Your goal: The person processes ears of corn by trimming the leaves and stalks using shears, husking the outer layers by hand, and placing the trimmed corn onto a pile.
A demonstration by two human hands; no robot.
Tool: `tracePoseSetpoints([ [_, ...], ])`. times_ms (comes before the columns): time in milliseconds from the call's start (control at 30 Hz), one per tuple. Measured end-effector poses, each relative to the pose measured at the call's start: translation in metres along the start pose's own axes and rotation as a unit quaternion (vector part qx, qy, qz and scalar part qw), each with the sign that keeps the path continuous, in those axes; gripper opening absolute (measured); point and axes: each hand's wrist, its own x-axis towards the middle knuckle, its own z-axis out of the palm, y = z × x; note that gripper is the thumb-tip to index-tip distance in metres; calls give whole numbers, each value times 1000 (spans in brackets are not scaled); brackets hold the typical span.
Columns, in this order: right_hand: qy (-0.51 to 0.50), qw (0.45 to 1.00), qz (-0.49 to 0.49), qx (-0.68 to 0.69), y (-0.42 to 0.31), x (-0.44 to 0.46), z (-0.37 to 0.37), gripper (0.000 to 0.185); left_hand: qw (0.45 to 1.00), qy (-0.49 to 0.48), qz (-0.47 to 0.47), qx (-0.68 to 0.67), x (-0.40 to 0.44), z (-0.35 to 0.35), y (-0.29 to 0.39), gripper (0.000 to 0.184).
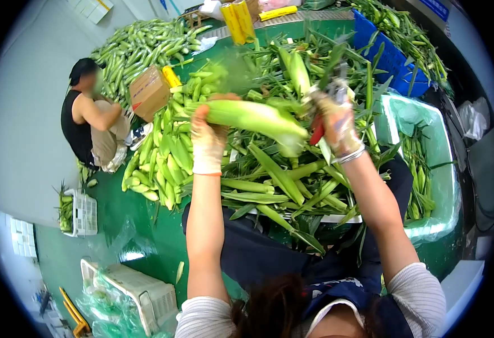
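My left hand, in a pale work glove, is closed around one end of a green ear of corn in its husk. The ear lies almost level, and its other end is blurred and points toward my right hand. My right hand, in a stained glove, grips pruning shears with a red handle. The shears' head is blurred, so I cannot tell whether the blades are apart. Below both hands spreads a heap of unhusked corn and cut leaves. To the left lies a pile of trimmed corn ears.
A person sits at the left beside wrapped corn and a cardboard box. At the right stand a lined foam box and a blue crate. White crates stand at the lower left.
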Motion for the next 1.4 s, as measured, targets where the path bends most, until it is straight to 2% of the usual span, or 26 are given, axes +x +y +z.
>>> tracePoseSetpoints([
  [67,23,989,-11,-148,-10,26,-19,13,969,212,73,-100,11,-45,10,36],
  [100,35,970,-49,-236,0,43,-30,16,955,238,75,-159,11,-65,21,33],
  [133,-17,906,-85,-414,4,58,-38,23,938,261,78,-216,10,-77,28,30],
  [200,-45,779,-146,-608,10,56,-25,31,941,316,74,-91,15,-73,24,29],
  [300,-36,703,-351,-617,22,19,-9,37,924,377,-10,-67,18,-26,5,29],
  [367,-146,800,-243,-529,21,-22,5,54,928,359,-50,-85,9,10,-5,30],
  [400,-193,808,-120,-543,17,-38,8,64,933,340,-63,-99,6,22,-13,32],
  [433,-201,809,-80,-547,20,-45,13,64,947,291,-114,-68,7,22,-23,34],
  [467,-207,808,-40,-550,21,-49,14,64,965,244,-72,-67,-9,52,-20,39],
  [533,-209,875,16,-435,35,-42,-13,56,992,56,-90,-73,-12,41,-41,53],
  [567,-249,926,34,-280,46,-34,-28,47,990,-8,-138,-7,-17,48,-39,55],
  [600,-258,956,130,-50,33,-40,-28,44,979,-71,-184,59,-23,56,-39,57],
  [667,-278,943,164,-85,17,-36,-43,46,973,-97,-204,43,-31,61,-50,51],
  [700,-283,932,126,-187,14,-33,-45,44,978,-90,-174,68,-35,64,-54,49],
  [733,-220,891,44,-395,10,-32,-46,39,982,-80,-143,92,-40,66,-58,48],
  [800,-148,896,-33,-417,1,-25,-42,38,974,-89,-154,137,-43,69,-63,49],
  [867,-178,940,-72,-281,0,-8,-41,37,967,-104,-142,183,-48,73,-71,55],
  [1000,-180,863,-122,-457,-35,-4,-28,39,970,-90,-140,174,-60,97,-78,63],
  [1067,-156,866,-145,-452,-36,-6,-28,38,960,-97,-144,218,-53,90,-86,66],
  [1100,-155,867,-144,-452,-30,-5,-30,38,978,-78,-190,48,-50,86,-89,58],
  [1167,-128,939,-105,-301,-17,-3,-35,34,984,-56,-111,128,-55,86,-93,48],
  [1200,-116,951,-90,-270,-16,-10,-37,31,984,-56,-111,128,-55,85,-96,48],
  [1300,-81,970,-85,-214,-17,-38,-43,29,969,39,-232,-76,-46,82,-85,67],
  [1333,-79,960,-62,-262,-17,-48,-54,31,971,71,-209,-89,-35,76,-80,68],
  [1367,-107,942,-94,-304,-14,-55,-66,33,972,42,-201,-111,-27,68,-74,70],
  [1400,-117,964,-56,-231,-17,-70,-75,33,973,13,-190,-130,-20,61,-68,72],
])
